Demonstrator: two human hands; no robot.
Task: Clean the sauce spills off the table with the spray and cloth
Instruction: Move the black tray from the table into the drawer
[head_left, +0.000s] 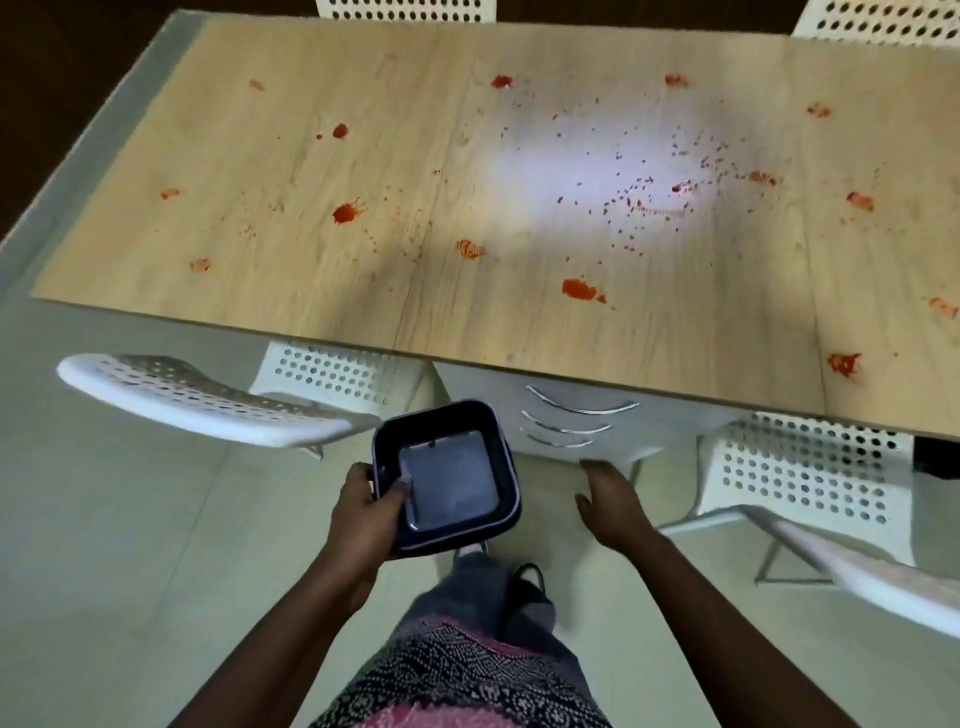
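Red sauce spills (576, 287) are dotting the wooden table (311, 171), whose long axis is running left to right. Below its near edge, the left hand (363, 512) is gripping a dark square tub (447, 475); the right hand (610, 493) is hanging relaxed, holding nothing.

I see my left hand (363, 512) gripping a dark square plastic tub (447, 475) by its near-left rim, thumb curled over the edge into the inside and the other fingers underneath, while my right hand (613, 493) hangs apart to the tub's right with fingers relaxed and holding nothing. Beyond both sets of fingertips lies the light wood-grain table (363, 312), dotted with red sauce spills (579, 288) and fine splatter. White perforated chairs (208, 400) stand beside each hand.
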